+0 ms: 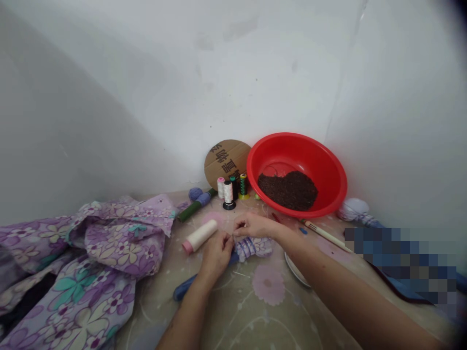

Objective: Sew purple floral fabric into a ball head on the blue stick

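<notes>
A round red plastic basin (321, 165) stands beyond both hands. Just below them lies a blue rod wrapped in purple floral cloth (253, 248), with a cream thread spool (200, 236) to the left. The left hand (216, 255) and right hand (253, 226) meet at the fingertips, pinching something too thin to make out.

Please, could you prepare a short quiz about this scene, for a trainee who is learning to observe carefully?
1. What lies inside the round red plastic basin? A) dark brown granules B) clear water C) white rice
2. True or false: the white thread cone with a pink base stands upright.
3. Which is nearer to that cone: the left hand or the right hand?

Key: 1) A. 2) False, it lies on its side. 3) The left hand.
</notes>
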Available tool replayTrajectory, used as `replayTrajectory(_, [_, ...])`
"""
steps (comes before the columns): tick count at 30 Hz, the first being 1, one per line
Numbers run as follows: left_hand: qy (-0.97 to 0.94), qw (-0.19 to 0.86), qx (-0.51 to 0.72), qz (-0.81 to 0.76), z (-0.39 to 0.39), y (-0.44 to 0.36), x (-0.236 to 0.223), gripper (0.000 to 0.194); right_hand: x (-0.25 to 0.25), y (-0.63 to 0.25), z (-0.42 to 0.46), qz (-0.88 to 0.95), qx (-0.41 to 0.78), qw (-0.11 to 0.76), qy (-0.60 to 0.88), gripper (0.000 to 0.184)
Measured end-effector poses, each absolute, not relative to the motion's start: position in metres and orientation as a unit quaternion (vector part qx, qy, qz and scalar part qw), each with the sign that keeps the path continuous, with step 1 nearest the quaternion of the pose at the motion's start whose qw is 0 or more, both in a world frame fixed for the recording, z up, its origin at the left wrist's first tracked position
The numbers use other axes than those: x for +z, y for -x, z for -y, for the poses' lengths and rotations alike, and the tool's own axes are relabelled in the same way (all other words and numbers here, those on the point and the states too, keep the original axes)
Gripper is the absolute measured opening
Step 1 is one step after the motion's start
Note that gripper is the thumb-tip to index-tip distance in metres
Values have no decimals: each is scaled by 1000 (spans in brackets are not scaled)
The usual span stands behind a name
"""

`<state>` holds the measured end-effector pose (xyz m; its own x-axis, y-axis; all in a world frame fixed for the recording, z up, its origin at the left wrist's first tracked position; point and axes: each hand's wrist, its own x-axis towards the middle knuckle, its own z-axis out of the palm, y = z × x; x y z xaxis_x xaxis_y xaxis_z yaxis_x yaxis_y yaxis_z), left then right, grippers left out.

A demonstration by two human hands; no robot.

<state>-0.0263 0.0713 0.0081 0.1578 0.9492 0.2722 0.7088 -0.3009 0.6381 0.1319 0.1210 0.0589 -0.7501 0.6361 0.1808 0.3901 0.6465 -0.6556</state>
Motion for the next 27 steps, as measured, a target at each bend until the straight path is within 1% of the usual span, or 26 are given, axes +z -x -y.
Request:
replayTrajectory(5, [-718, 226, 314, -578, -75, 28, 7, 26, 69, -148, -100, 901, 149, 257, 317, 10])
replayTrajectory(7, [-705, 243, 310, -590, -75, 29, 7, 33, 69, -157, -95, 903, 90, 270, 322, 10])
replayTrajectory(10, [-700, 234, 310, -599, -74, 27, 9, 46, 67, -170, -92, 878, 53, 324, 349, 12])
replayTrajectory(14, [-720, 210, 283, -598, -73, 25, 14, 52, 67, -185, -91, 796, 24, 411, 443, 15])
replayTrajectory(16, [-726, 222, 277, -589, -73, 25, 15, 54, 71, -191, -90, 729, 23, 473, 494, 17])
replayTrajectory(18, [-732, 239, 279, -574, -72, 24, 16, 54, 77, -196, -88, 643, 56, 561, 518, 21])
replayTrajectory(20, [-732, 272, 262, -567, -71, 23, 17, 55, 84, -199, -85, 562, 108, 646, 505, 23])
replayTrajectory(22, [-732, 307, 229, -564, -70, 22, 18, 58, 90, -201, -83, 495, 152, 711, 475, 23])
replayTrajectory(24, [-738, 325, 209, -552, -68, 20, 20, 59, 92, -202, -83, 442, 175, 754, 452, 22])
replayTrajectory(27, [-753, 329, 208, -530, -69, 21, 23, 50, 87, -203, -85, 422, 175, 774, 439, 25])
